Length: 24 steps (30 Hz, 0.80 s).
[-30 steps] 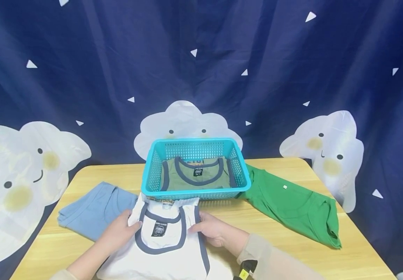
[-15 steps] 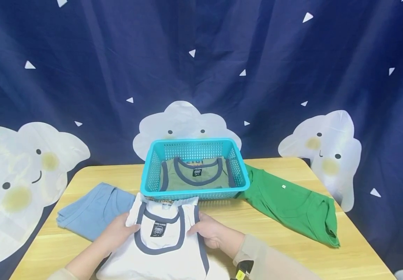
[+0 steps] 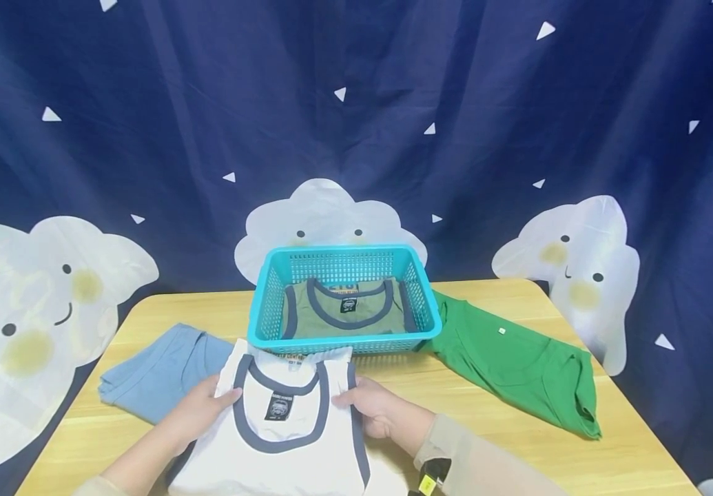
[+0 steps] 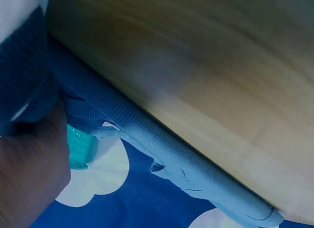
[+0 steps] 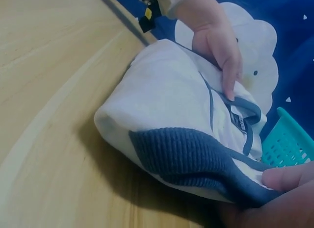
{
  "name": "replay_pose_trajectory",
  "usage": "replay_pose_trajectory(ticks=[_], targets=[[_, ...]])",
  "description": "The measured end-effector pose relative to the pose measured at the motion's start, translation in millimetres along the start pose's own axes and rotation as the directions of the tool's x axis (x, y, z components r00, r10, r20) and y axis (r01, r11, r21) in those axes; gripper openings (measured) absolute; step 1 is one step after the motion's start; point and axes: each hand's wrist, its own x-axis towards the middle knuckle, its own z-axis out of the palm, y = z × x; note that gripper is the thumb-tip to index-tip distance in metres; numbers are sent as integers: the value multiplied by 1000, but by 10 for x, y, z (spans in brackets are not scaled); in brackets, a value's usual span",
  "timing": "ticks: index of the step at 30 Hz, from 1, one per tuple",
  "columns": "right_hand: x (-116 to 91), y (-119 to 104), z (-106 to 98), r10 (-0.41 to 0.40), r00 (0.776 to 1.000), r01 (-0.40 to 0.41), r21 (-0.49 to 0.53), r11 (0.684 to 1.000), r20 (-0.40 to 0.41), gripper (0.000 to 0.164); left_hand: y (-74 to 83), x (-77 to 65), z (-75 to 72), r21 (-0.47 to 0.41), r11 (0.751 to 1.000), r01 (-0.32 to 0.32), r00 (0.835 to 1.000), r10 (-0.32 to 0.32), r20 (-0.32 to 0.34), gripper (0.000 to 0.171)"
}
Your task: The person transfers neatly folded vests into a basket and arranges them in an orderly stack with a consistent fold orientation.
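A white tank top (image 3: 294, 463) with navy trim and a black neck label lies folded in front of the basket, its neckline toward the back. My left hand (image 3: 200, 408) grips its left edge near the shoulder, thumb on top. On the opposite side, my right hand (image 3: 384, 406) pinches the navy-trimmed edge, the other fingers tucked beneath. In the right wrist view, the folded bottom of the tank top (image 5: 147, 90) shows close over the table. Behind it stands a teal basket (image 3: 344, 342), holding a folded olive-green tank top (image 3: 356, 322) with navy trim.
A blue folded garment (image 3: 145, 379) lies left of the white tank top, partly behind my left hand. A green garment (image 3: 517, 365) spreads to the right, reaching the basket's side. All rest on a wooden table (image 3: 579, 455) before a dark blue cloud-patterned curtain (image 3: 393, 158).
My left hand has shifted slightly left, drawing the white tank top's left shoulder outward so the top lies wider. My right hand stays nearly in place.
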Motion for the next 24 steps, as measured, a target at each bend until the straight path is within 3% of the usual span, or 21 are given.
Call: replay_pose_trajectory(ticks=[7, 15, 19, 24], targets=[[-31, -33, -26, 2, 1000, -3, 29, 1000, 3, 24, 3, -32, -40, -163, 984, 71, 997, -67, 34, 54], [-46, -73, -56, -8, 1000, 7, 45, 999, 21, 19, 38, -81, -67, -253, 966, 59, 996, -40, 81, 56], [-59, -117, -74, -7, 999, 5, 52, 999, 44, 18, 34, -87, -91, -276, 959, 61, 994, -34, 102, 58], [-70, -179, -91, -3, 998, 0, 58, 998, 61, 21, 46, -93, -106, -258, 963, 84, 995, -69, 66, 61]])
